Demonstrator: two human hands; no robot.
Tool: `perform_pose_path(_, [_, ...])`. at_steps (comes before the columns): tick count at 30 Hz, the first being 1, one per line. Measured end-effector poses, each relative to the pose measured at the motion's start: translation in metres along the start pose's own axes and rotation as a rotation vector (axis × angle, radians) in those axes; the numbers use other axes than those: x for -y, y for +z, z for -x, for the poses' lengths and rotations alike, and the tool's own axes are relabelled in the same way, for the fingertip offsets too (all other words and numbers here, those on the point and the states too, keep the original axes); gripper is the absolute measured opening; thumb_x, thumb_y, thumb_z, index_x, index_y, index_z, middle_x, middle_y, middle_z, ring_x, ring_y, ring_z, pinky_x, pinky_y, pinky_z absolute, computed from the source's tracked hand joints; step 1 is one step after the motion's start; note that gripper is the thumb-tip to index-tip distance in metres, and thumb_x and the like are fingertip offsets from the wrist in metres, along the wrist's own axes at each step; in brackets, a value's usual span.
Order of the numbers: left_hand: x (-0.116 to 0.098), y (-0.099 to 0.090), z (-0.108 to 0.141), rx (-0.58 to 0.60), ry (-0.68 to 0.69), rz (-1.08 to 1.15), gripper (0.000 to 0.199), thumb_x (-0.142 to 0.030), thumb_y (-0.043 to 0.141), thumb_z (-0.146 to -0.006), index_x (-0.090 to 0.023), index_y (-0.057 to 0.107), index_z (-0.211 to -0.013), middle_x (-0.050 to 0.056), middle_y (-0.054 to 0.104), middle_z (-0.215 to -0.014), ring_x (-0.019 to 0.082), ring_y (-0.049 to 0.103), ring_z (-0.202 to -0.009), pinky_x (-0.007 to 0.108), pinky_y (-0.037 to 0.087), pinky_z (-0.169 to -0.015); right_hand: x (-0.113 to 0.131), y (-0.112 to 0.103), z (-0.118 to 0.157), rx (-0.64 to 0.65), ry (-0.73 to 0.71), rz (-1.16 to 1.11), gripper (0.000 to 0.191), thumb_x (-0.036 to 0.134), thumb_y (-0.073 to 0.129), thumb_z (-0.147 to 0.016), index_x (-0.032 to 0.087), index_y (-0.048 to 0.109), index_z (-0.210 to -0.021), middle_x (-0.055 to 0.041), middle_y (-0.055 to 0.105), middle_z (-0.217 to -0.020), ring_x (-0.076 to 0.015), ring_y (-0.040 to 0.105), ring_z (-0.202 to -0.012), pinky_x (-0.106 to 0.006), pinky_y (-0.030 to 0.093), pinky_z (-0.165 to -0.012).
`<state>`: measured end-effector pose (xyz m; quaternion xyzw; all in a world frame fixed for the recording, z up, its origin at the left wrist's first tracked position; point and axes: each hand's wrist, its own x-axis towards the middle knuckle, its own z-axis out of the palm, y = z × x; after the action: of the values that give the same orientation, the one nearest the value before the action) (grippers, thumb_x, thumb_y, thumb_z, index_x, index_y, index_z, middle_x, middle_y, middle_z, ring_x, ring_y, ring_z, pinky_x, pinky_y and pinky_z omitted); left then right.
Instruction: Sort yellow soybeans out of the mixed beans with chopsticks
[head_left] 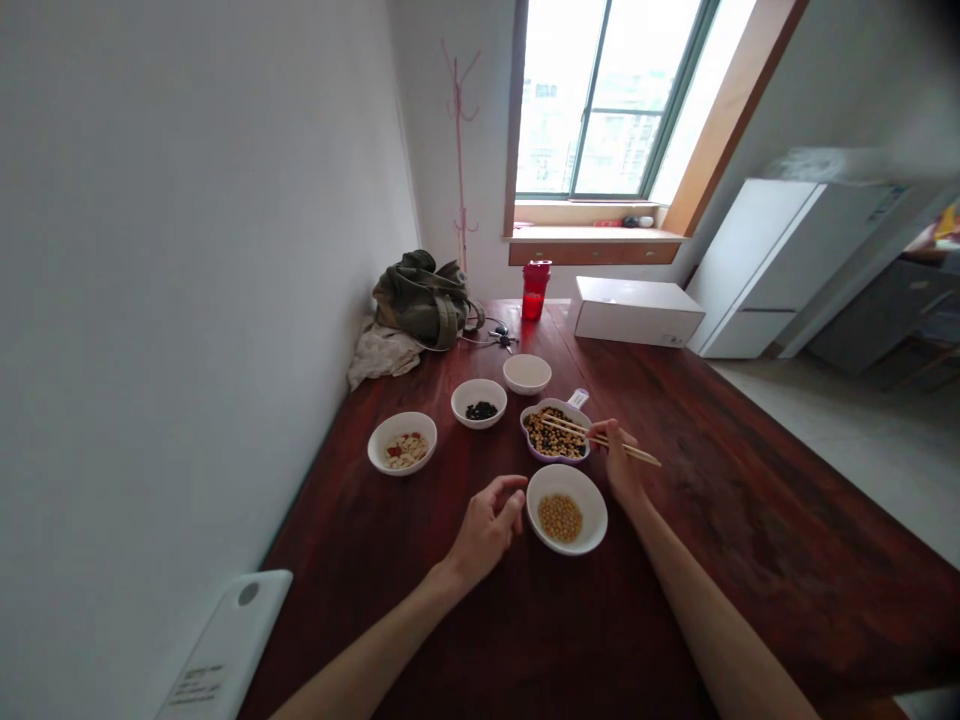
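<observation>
Dark-red wooden table below a bright window at upper frame; right hand pinches wooden chopsticks over a purple-rimmed bean bowl; loosely curled left hand, empty, rests just beside a white soybean bowl.

Dark reddish wooden table, small bowls, red cup, white box, olive bag
</observation>
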<state>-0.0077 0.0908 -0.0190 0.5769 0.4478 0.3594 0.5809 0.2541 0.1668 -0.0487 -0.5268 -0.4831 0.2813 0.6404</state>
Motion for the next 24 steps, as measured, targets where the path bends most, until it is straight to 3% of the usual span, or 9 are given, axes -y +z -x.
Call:
perform_pose_path(3, [-0.005,0.002,-0.009,-0.051,0.121,-0.140,0.043,-0.046,0.062,-0.094,-0.012,0.071,-0.119,0.007,0.071,-0.089,0.014,0.062,-0.071,0.023,0.050,-0.062,0.003,-0.001,0.003,0.019,-0.008,0.010,0.064,0.074,0.046,-0.093,0.021,0.073,-0.070,-0.0027,0.064,-0.063,-0.0186,0.056,-0.062,-0.032,0.043,-0.063])
perform_pose_path(5, [-0.008,0.003,-0.018,-0.057,0.190,-0.217,0.040,-0.041,0.063,-0.093,-0.013,0.071,-0.121,0.012,0.073,-0.111,0.021,0.066,-0.099,0.029,0.053,-0.084,0.005,-0.001,0.002,0.043,0.006,0.014,0.065,0.075,0.045,-0.093,0.022,0.073,-0.068,-0.0034,0.066,-0.063,-0.0189,0.058,-0.062,-0.033,0.045,-0.064])
perform_pose_path(6, [-0.009,0.004,-0.024,-0.059,0.197,-0.243,0.039,-0.039,0.061,-0.094,-0.014,0.071,-0.122,0.012,0.073,-0.119,0.021,0.066,-0.103,0.031,0.052,-0.089,0.006,-0.001,0.002,0.033,0.009,0.014,0.065,0.074,0.045,-0.094,0.022,0.073,-0.065,-0.0035,0.066,-0.063,-0.0190,0.059,-0.062,-0.033,0.046,-0.065])
perform_pose_path(8, [-0.009,0.005,-0.036,0.005,0.209,-0.278,0.039,-0.032,0.063,-0.089,-0.013,0.072,-0.123,0.012,0.074,-0.121,0.022,0.067,-0.100,0.032,0.053,-0.089,0.008,-0.001,0.001,0.041,0.001,0.036,0.061,0.071,0.049,-0.093,0.023,0.074,-0.064,-0.0036,0.068,-0.064,-0.0195,0.061,-0.064,-0.034,0.048,-0.067])
perform_pose_path(10, [-0.008,0.006,-0.049,0.113,0.245,-0.283,0.040,-0.022,0.064,-0.084,-0.012,0.074,-0.121,0.010,0.077,-0.114,0.021,0.068,-0.095,0.031,0.053,-0.089,0.009,-0.001,0.001,0.053,-0.039,0.093,0.056,0.068,0.055,-0.092,0.023,0.075,-0.066,-0.0042,0.071,-0.068,-0.0203,0.063,-0.067,-0.034,0.049,-0.070])
perform_pose_path(12, [-0.007,0.005,-0.060,0.148,0.263,-0.292,0.046,-0.014,0.062,-0.078,-0.011,0.075,-0.121,0.008,0.078,-0.108,0.019,0.068,-0.088,0.029,0.055,-0.083,0.009,-0.001,0.003,0.060,-0.073,0.137,0.053,0.066,0.058,-0.092,0.023,0.076,-0.068,-0.0049,0.074,-0.073,-0.0210,0.065,-0.070,-0.035,0.050,-0.072])
perform_pose_path(16, [-0.006,0.002,-0.076,0.203,0.239,-0.297,0.047,-0.015,0.059,-0.076,-0.010,0.078,-0.118,0.008,0.080,-0.100,0.017,0.067,-0.074,0.026,0.054,-0.067,0.002,-0.002,0.003,0.013,-0.088,0.126,0.053,0.066,0.056,-0.092,0.023,0.072,-0.065,-0.0037,0.072,-0.069,-0.0206,0.065,-0.068,-0.035,0.050,-0.070])
perform_pose_path(24, [0.001,-0.004,-0.082,0.266,0.292,-0.298,0.039,-0.021,0.061,-0.083,-0.010,0.080,-0.116,0.009,0.081,-0.100,0.020,0.070,-0.081,0.027,0.054,-0.072,-0.011,0.000,-0.023,-0.229,-0.028,-0.013,0.068,0.074,0.044,-0.094,0.023,0.062,-0.052,-0.0030,0.059,-0.053,-0.0173,0.052,-0.054,-0.034,0.042,-0.062])
